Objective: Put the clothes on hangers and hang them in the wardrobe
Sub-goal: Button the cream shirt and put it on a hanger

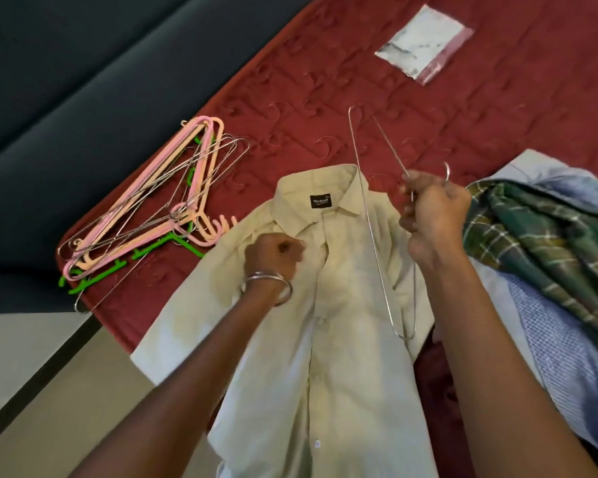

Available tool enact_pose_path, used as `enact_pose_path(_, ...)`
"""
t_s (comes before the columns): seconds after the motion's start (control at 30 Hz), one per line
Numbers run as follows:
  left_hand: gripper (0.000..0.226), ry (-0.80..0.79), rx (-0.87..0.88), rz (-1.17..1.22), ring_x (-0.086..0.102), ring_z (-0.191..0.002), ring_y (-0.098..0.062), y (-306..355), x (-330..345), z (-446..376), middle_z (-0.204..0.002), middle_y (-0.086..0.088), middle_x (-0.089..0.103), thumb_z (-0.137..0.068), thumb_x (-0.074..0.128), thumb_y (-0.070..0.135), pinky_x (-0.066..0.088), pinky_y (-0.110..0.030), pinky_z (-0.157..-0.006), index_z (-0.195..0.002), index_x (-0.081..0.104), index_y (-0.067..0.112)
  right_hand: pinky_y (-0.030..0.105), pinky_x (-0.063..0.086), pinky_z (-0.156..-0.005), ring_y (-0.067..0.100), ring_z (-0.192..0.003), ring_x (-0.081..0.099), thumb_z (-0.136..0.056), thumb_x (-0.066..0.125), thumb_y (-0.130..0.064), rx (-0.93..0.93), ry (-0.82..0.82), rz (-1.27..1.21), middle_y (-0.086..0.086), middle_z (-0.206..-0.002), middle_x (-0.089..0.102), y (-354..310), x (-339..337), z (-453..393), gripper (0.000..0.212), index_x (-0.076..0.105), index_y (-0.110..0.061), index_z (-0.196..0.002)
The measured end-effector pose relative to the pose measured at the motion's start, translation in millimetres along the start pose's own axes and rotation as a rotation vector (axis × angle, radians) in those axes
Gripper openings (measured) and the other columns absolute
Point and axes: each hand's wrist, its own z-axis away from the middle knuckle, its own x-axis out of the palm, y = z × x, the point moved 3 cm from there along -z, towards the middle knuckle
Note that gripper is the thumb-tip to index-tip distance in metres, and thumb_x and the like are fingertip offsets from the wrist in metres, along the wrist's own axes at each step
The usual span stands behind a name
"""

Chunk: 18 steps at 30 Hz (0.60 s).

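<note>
R hand (432, 215) fingers grip 1 wire hanger (372, 232); L hand (273, 253) fingers bunch 1 beige shirt (328, 339).

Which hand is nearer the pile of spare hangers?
Left. The left hand grips the beige shirt just right of the hanger pile; the right hand holds a wire hanger farther right.

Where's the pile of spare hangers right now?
In the head view, the spare hangers lie in a heap at left on the red mattress, near its edge, just left of the beige shirt and its collar.
</note>
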Motion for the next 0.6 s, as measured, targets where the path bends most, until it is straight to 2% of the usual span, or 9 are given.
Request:
enact_pose_path(0.07, 0.012, 0.105, -0.002, -0.208, 0.067, -0.093, -0.032, -2, -12, -30, -0.09, -0.01, 0.074, -0.084, 0.066, 0.021, 0.053, -0.035, -0.081, -0.086, 0.076, 0.015, 0.017, 0.026, -0.037, 0.006, -0.044, 0.041, -0.095, 0.052, -0.007, 0.051, -0.071, -0.156, -0.002, -0.06, 0.055, 3, 2, -14, 0.016, 0.066, -0.01, -0.087)
enact_pose_path(0.1, 0.02, 0.154, -0.012, -0.258, 0.064, -0.097, -0.034, 2, -17, -44, -0.097, -0.013, 0.072, -0.085, 0.065, 0.028, 0.05, -0.034, -0.081, -0.094, 0.075, 0.013, 0.018, 0.032, -0.04, 0.006, -0.047, 0.045, -0.097, 0.053, -0.011, 0.079, -0.117, -0.244, -0.001, -0.062, 0.057, 5, 6, -22, 0.015, 0.066, -0.009, -0.09)
enact_pose_path(0.2, 0.051, 0.199, -0.023, -0.283, 0.061, -0.087, -0.034, 16, -20, -85, -0.088, -0.02, 0.067, -0.079, 0.062, 0.051, 0.04, -0.034, -0.07, -0.09, 0.07, 0.003, 0.022, 0.048, -0.055, 0.008, -0.056, 0.053, -0.098, 0.052, -0.014, 0.148, -0.211, -0.477, -0.001, -0.064, 0.059, 11, 32, -46, 0.016, 0.065, -0.007, -0.092)
enact_pose_path(0.3, 0.065, 0.105, -0.042, -0.356, 0.064, -0.089, -0.036, 18, -7, -115, -0.092, -0.02, 0.069, -0.076, 0.061, 0.064, 0.048, -0.038, -0.077, -0.09, 0.067, 0.001, 0.026, 0.054, -0.062, 0.008, -0.056, 0.056, -0.099, 0.05, -0.013, 0.186, -0.293, -0.658, -0.001, -0.061, 0.061, 16, 75, -68, 0.016, 0.064, -0.006, -0.091)
enact_pose_path(0.33, 0.064, 0.074, -0.046, -0.361, 0.065, -0.088, -0.036, 15, -3, -122, -0.091, -0.019, 0.069, -0.074, 0.063, 0.064, 0.051, -0.041, -0.079, -0.088, 0.068, 0.003, 0.026, 0.054, -0.063, 0.008, -0.057, 0.057, -0.099, 0.05, -0.012, 0.189, -0.32, -0.687, -0.001, -0.062, 0.061, 17, 90, -75, 0.017, 0.064, -0.006, -0.092)
enact_pose_path(0.4, 0.051, 0.044, -0.003, -0.393, 0.066, -0.085, -0.037, 17, -1, -131, -0.087, -0.022, 0.069, -0.076, 0.066, 0.051, 0.053, -0.041, -0.075, -0.084, 0.068, 0.001, 0.026, 0.055, -0.065, 0.008, -0.058, 0.058, -0.099, 0.049, -0.012, 0.187, -0.382, -0.717, -0.001, -0.063, 0.061, 19, 118, -89, 0.018, 0.063, -0.005, -0.092)
enact_pose_path(0.5, 0.029, 0.061, 0.072, -0.422, 0.06, -0.074, -0.038, 22, -13, -139, -0.08, -0.025, 0.065, -0.083, 0.063, 0.028, 0.039, -0.035, -0.061, -0.081, 0.068, 0.0, 0.024, 0.055, -0.063, 0.008, -0.059, 0.058, -0.099, 0.048, -0.012, 0.198, -0.469, -0.701, 0.0, -0.066, 0.061, 27, 147, -109, 0.019, 0.063, -0.004, -0.092)
enact_pose_path(0.53, 0.029, 0.049, 0.08, -0.398, 0.059, -0.068, -0.037, 24, -19, -140, -0.076, -0.025, 0.064, -0.083, 0.063, 0.028, 0.04, -0.034, -0.058, -0.081, 0.068, 0.0, 0.023, 0.053, -0.06, 0.007, -0.058, 0.057, -0.099, 0.048, -0.012, 0.205, -0.483, -0.673, 0.0, -0.066, 0.061, 31, 152, -116, 0.019, 0.064, -0.004, -0.092)
enact_pose_path(0.6, 0.03, 0.02, 0.125, -0.354, 0.062, -0.065, -0.036, 26, -32, -142, -0.072, -0.023, 0.065, -0.08, 0.063, 0.032, 0.051, -0.038, -0.061, -0.084, 0.07, 0.002, 0.019, 0.047, -0.054, 0.006, -0.057, 0.055, -0.098, 0.05, -0.013, 0.208, -0.503, -0.61, -0.001, -0.065, 0.061, 39, 158, -131, 0.017, 0.064, -0.004, -0.093)
